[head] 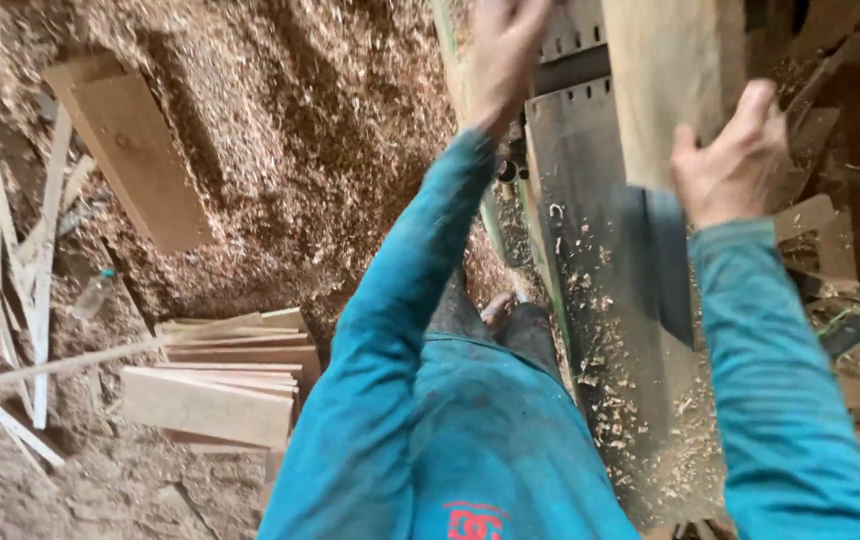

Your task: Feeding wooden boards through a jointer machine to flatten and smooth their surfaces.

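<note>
A pale wooden board [670, 80] lies flat on the grey metal table of a planing machine [610, 270], reaching to the top of the head view. My right hand [735, 160] grips the board's near end, fingers over its right edge. My left hand [500, 55] is raised at the machine's left edge, blurred, fingers apart; whether it touches the board or the machine cannot be made out. Both arms wear teal sleeves. Wood shavings are scattered over the machine table.
A deep heap of sawdust [300, 130] covers the floor at left. A thick plank [135, 150] lies on it. A stack of cut boards [225, 385] sits lower left, thin offcut strips [20, 270] and a plastic bottle [93, 295] beside it. Scrap wood [840, 230] crowds the right.
</note>
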